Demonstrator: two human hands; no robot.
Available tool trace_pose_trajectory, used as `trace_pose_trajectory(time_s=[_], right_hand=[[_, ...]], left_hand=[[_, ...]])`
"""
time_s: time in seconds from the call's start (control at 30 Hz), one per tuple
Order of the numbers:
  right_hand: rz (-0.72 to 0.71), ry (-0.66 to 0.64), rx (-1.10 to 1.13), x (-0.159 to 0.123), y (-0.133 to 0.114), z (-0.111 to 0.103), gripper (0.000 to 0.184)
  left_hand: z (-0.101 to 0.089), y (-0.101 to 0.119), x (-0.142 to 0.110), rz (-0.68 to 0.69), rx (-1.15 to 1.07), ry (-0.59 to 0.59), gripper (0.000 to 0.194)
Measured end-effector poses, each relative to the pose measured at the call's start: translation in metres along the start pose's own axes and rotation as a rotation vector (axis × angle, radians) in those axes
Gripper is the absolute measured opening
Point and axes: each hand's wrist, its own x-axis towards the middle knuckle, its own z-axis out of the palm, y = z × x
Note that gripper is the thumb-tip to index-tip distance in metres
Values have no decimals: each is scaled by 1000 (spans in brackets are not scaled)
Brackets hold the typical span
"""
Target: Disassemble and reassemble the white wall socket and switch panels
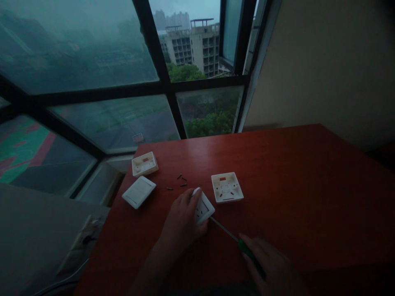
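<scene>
My left hand (pixel 185 213) is closed round a white wall socket (pixel 203 209), tilted a little above the tabletop, its slotted face partly covered by my fingers. In my right hand (pixel 268 261) is a screwdriver (pixel 225 229) with a green handle and a long thin shaft. Its tip meets the lower right edge of the socket; whether it is wedged in there I cannot tell. Just right of the socket lies an open white mounting box (pixel 227 188). Several small screws (pixel 183 184) are scattered beyond my left hand.
On the left of the reddish-brown table (pixel 277 164) lie a white cover plate (pixel 139 192) and a second white mounting box (pixel 144 164). Dark-framed windows (pixel 166 84) stand behind the table. Below its left edge, a power strip (pixel 80 238) with cables is dimly visible.
</scene>
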Motion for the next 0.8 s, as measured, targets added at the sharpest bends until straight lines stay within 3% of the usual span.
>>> trace_pose_trajectory(time_s=[0.33, 0.67, 0.8], right_hand=[[2, -7, -18, -1, -1, -2, 34], [26, 0, 32, -3, -3, 5, 35], [118, -70, 162, -1, -4, 5, 36]], left_hand=[[-3, 4, 0, -4, 128, -33, 74], [2, -4, 2, -30, -32, -4, 74], [4, -3, 3, -63, -122, 32, 73]])
